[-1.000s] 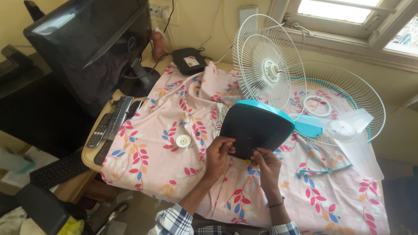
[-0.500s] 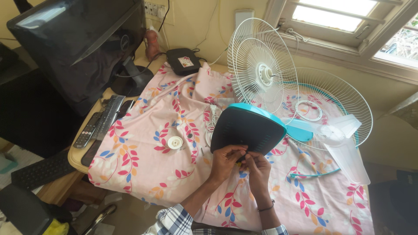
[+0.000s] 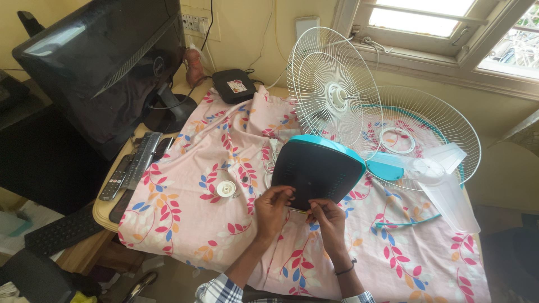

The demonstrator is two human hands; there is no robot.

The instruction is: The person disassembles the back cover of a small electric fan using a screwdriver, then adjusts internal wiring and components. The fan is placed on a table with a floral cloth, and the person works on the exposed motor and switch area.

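Note:
A fan base (image 3: 315, 171), black underneath with a teal rim, stands tipped on its edge on the pink floral cloth (image 3: 185, 207). My left hand (image 3: 272, 205) pinches its lower edge with thumb and fingers. My right hand (image 3: 327, 217) is closed at the same lower edge, fingertips pressed together on something too small to see. A white wire fan guard (image 3: 331, 90) stands upright behind the base. A second wire guard (image 3: 432, 132) lies flat to the right with a clear fan blade (image 3: 438, 179) on it.
A small white round cap (image 3: 226, 188) lies on the cloth left of the base. A black monitor (image 3: 106, 62) stands at the left, with remotes (image 3: 130, 166) at its foot. A black box (image 3: 234, 85) sits at the back. A keyboard (image 3: 56, 233) lies lower left.
Both hands stay at the base's lower edge with small finger movements. The view has shifted a little between frames.

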